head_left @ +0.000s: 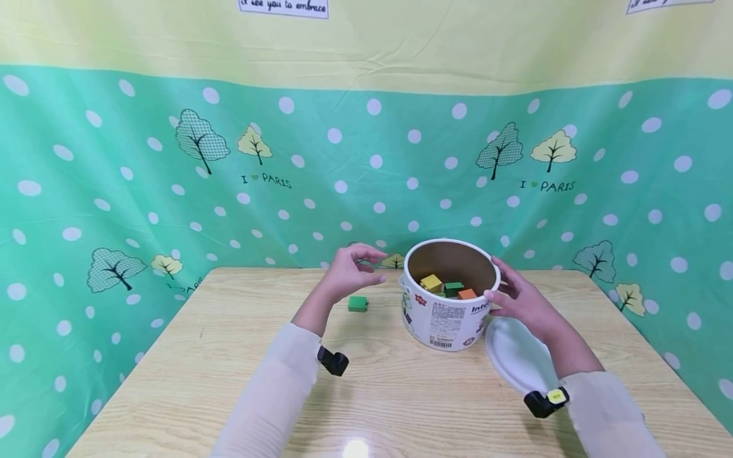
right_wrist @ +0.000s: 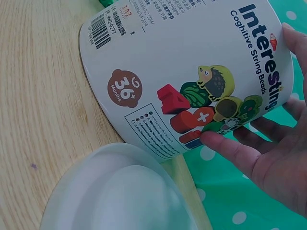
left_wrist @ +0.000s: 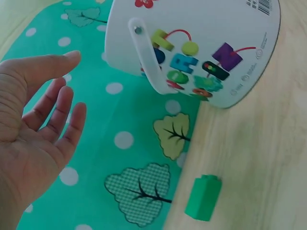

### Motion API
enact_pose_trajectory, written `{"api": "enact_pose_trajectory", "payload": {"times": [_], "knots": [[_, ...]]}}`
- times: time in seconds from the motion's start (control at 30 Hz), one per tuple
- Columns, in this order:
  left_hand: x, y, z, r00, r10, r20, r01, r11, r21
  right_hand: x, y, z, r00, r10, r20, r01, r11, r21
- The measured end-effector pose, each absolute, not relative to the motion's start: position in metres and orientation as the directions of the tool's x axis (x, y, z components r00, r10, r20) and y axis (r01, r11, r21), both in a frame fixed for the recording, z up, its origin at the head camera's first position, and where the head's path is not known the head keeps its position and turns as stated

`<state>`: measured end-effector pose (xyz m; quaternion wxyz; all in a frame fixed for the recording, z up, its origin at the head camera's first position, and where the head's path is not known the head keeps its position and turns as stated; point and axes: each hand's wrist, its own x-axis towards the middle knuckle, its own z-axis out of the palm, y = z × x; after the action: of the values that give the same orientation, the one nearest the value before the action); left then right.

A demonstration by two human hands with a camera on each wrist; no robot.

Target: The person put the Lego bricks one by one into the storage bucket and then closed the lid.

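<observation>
My left hand (head_left: 347,273) hovers above the table with nothing in its grasp, thumb and fingers apart. Just below it a green block (head_left: 357,304) lies on the wood; it also shows in the left wrist view (left_wrist: 204,197). A white bucket (head_left: 420,318) with printed toy pictures stands to the right. My right hand (head_left: 522,299) rests against the bucket's right side near the rim, its fingers spread and fairly straight on the wall in the right wrist view. Inside the bucket are a yellow block (head_left: 431,283), a green block (head_left: 453,289) and an orange block (head_left: 467,294).
A pale round lid (head_left: 518,353) lies beside the bucket, under my right forearm. The bucket's white handle (left_wrist: 148,60) hangs down on its left side. Behind the wooden table (head_left: 189,356) hangs a green and yellow patterned cloth (head_left: 355,146).
</observation>
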<state>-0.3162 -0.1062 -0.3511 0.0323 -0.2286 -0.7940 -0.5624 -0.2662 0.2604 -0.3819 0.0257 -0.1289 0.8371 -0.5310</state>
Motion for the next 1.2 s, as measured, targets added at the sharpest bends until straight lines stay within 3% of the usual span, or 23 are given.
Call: {"api": "enact_pose_trajectory", "payload": {"times": [0.77, 1.2], "knots": [[-0.332, -0.141, -0.415, -0.958, 0.220, 0.182, 0.246, 0.315, 0.917, -0.267, 0.261, -0.383, -0.966, -0.238, 0.100, -0.193, 0.406, -0.893], [-0.343, -0.156, -0.443, -0.971, 0.229, 0.075, 0.162, 0.390, 0.907, -0.266, 0.260, -0.382, -0.964, -0.250, 0.091, -0.187, 0.392, -0.901]]}}
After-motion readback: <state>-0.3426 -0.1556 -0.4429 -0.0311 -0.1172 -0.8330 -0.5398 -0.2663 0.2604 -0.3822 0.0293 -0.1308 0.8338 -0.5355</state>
